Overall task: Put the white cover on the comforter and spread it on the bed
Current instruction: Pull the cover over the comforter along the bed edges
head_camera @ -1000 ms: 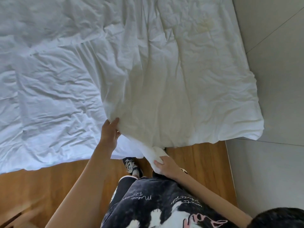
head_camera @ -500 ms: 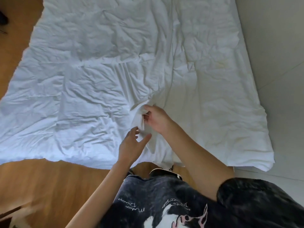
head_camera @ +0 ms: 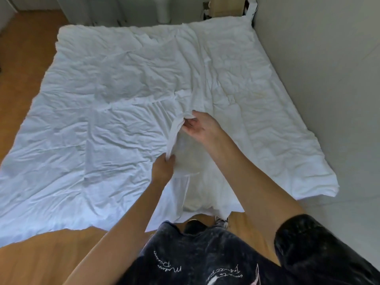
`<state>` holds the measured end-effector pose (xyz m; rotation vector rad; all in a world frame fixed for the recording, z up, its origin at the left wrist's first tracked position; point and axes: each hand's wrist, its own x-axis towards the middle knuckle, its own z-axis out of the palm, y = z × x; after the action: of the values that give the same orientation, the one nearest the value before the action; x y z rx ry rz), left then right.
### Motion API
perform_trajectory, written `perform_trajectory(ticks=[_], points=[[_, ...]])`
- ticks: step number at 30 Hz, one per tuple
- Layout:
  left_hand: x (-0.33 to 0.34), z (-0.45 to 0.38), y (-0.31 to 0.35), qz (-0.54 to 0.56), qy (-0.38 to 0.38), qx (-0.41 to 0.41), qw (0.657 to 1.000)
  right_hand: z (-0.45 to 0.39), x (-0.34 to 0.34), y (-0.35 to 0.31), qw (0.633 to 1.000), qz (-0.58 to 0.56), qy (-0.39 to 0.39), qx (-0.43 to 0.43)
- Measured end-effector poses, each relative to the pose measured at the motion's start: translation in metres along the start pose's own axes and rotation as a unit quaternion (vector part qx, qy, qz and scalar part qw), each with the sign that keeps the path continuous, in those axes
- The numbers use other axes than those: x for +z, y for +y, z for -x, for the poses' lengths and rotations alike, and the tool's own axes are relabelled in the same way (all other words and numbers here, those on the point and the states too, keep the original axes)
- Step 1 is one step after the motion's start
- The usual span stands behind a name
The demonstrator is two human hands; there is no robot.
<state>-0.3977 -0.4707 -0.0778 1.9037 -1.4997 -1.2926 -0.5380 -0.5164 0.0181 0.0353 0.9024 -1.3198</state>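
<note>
The white cover (head_camera: 98, 124) lies wrinkled over most of the bed, hanging off its near edge. The cream comforter (head_camera: 257, 112) lies on the right half, beside the wall. In the middle, a raised fold of the cover's edge (head_camera: 174, 132) runs between my hands. My left hand (head_camera: 163, 169) pinches its near end. My right hand (head_camera: 202, 128) holds its far end with the fingertips, palm turned left. A cream corner of the comforter (head_camera: 195, 194) shows under the fold near the bed's foot.
A pale wall (head_camera: 329, 68) runs along the right side of the bed. Wooden floor (head_camera: 24, 58) lies to the left and at the foot. White furniture and a wooden unit (head_camera: 222, 7) stand beyond the head. My feet (head_camera: 222, 220) are at the bed's foot.
Both hands rose from the bed's foot edge onto the bed. The fold between them has stretched longer, the right hand moving farther away. The view lifted to show the whole bed.
</note>
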Motion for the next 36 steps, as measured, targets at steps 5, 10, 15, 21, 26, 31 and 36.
perform_trajectory(ticks=[5, 10, 15, 21, 26, 31, 36], points=[[-0.068, 0.016, 0.042, 0.171, -0.108, 0.027, 0.979, 0.019, -0.008, 0.014, 0.975, 0.205, 0.023, -0.083], [-0.096, 0.012, 0.096, 0.248, -0.185, 0.018, 0.951, 0.069, -0.037, 0.074, 0.842, 0.521, 0.007, -0.142], [-0.109, 0.009, 0.119, 0.296, -0.223, 0.008, 0.929, 0.095, -0.060, 0.118, 0.740, 0.651, -0.057, -0.157], [-0.116, 0.005, 0.135, 0.304, -0.214, -0.005, 0.928, 0.083, -0.043, 0.136, 0.689, 0.690, 0.042, -0.218], [-0.128, 0.002, 0.144, 0.327, -0.192, -0.001, 0.925, 0.087, -0.049, 0.133, 0.760, 0.617, -0.012, -0.203], [-0.133, -0.002, 0.138, 0.344, -0.212, 0.001, 0.915, 0.091, -0.049, 0.131, 0.745, 0.622, -0.015, -0.240], [-0.146, -0.012, 0.131, 0.350, -0.184, 0.009, 0.918, 0.092, -0.059, 0.129, 0.692, 0.652, 0.004, -0.310]])
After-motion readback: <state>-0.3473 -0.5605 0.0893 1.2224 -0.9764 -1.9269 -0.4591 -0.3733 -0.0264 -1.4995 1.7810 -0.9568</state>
